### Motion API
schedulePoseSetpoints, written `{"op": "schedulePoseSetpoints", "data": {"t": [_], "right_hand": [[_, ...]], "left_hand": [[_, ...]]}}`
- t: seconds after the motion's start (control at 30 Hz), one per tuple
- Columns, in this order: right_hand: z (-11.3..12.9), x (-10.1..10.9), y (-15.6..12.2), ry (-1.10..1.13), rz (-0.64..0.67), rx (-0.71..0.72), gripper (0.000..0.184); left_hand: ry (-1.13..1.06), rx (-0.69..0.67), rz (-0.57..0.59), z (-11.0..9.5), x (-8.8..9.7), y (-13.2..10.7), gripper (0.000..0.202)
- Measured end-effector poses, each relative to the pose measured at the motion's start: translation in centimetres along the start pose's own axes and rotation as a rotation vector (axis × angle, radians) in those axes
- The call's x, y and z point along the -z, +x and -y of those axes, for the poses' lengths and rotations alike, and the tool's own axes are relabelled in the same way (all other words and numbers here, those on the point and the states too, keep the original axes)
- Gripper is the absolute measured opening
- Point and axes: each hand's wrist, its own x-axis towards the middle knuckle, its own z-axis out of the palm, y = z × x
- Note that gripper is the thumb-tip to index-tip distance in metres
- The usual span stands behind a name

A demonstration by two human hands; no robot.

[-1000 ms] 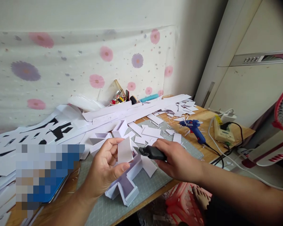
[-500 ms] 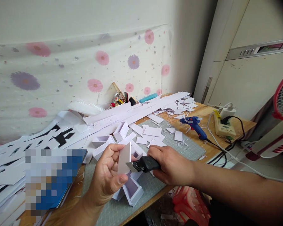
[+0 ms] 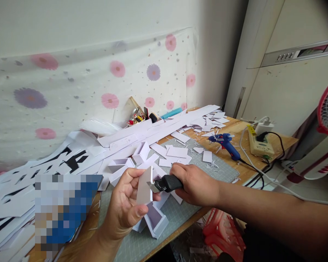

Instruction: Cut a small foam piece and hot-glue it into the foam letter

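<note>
My left hand (image 3: pixel 125 203) pinches a small white card strip (image 3: pixel 144 187) upright between thumb and fingers, above the grey cutting mat (image 3: pixel 177 211). My right hand (image 3: pixel 195 183) is closed round a black-handled utility knife (image 3: pixel 165 183). Its blade touches the right edge of the strip. Under both hands lies a white card structure of glued walls (image 3: pixel 155 222).
Long white strips and several cut card pieces (image 3: pixel 177 151) cover the wooden table. A blue glue gun (image 3: pixel 225 143) and a power strip (image 3: pixel 258 147) lie at the right. A tool container (image 3: pixel 136 116) stands against the flowered wall. Printed sheets (image 3: pixel 43 163) pile up at left. A red stool (image 3: pixel 224 236) is below.
The knife blade has moved left from beside the strip until it meets the strip's edge. My left hand has turned the strip more edge-on and lowered it slightly.
</note>
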Motion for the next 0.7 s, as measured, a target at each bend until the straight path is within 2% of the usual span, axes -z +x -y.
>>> {"op": "schedulePoseSetpoints", "data": {"t": [0.17, 0.3, 0.47, 0.5, 0.57, 0.63, 0.7], "right_hand": [[-0.2, 0.1, 0.3, 0.003, -0.005, -0.034, 0.026], [-0.3, 0.2, 0.9, 0.019, -0.014, -0.083, 0.025], [-2.2, 0.4, 2.1, 0.066, -0.06, -0.292, 0.02], [-2.7, 0.6, 2.2, 0.077, -0.067, -0.337, 0.019], [-3.2, 1.0, 2.2, 0.103, -0.074, -0.377, 0.018], [-3.0, 1.2, 1.8, 0.135, -0.076, -0.347, 0.019], [-2.0, 1.3, 1.1, 0.167, -0.061, -0.273, 0.022]], "left_hand": [[0.008, 0.006, -0.005, -0.3, -0.5, -0.3, 0.073], [0.006, -0.014, 0.01, -0.4, -0.1, 0.0, 0.069], [0.115, 0.011, 0.205, -0.7, 0.5, -0.1, 0.07], [0.134, 0.02, 0.198, -0.8, 0.4, -0.1, 0.071], [0.134, 0.001, 0.086, -0.8, 0.2, -0.2, 0.071], [0.103, -0.049, -0.028, -0.7, 0.1, 0.0, 0.07], [0.075, -0.073, -0.049, -0.4, 0.3, 0.4, 0.071]]}}
